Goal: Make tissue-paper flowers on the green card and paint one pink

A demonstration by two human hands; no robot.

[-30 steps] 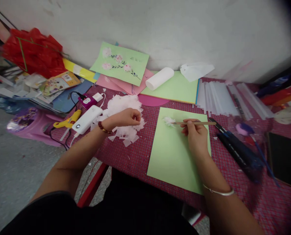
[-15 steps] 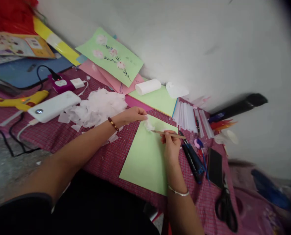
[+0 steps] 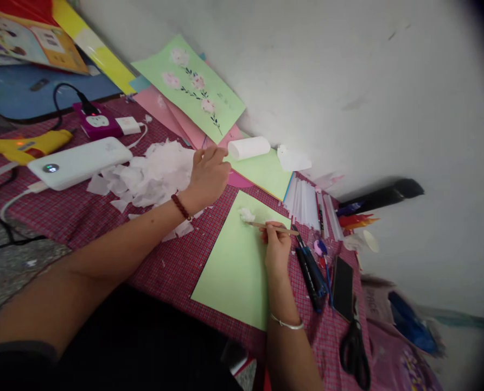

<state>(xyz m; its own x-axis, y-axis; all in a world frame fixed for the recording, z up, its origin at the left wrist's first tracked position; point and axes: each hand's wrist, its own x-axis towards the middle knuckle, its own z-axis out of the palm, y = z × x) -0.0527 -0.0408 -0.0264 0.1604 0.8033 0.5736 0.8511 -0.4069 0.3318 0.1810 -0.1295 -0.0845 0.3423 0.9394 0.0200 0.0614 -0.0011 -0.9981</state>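
A flat wooden stick [image 3: 280,228] is pinched in my right hand [image 3: 276,247], which rests at the right edge of a light green sheet [image 3: 229,271]. The stick's tip touches a small white crumpled-paper flower [image 3: 247,215] near the sheet's top. My left hand [image 3: 211,175] is raised over the right side of a heap of thin white paper pieces [image 3: 152,174]. Its fingers are bent and somewhat apart; I see nothing in them, though the fingertips are partly hidden.
A green card with pink flowers [image 3: 201,89] leans at the back beside a white paper roll [image 3: 249,147]. Left lie a power bank [image 3: 81,163] and yellow glue gun [image 3: 30,145]. Right are glue sticks [image 3: 301,202], pens [image 3: 312,274], a phone [image 3: 343,288] and scissors [image 3: 355,350].
My left hand has left the white paper flower and moved back and left to the paper heap. My right hand keeps the stick at the flower. The view has shifted slightly.
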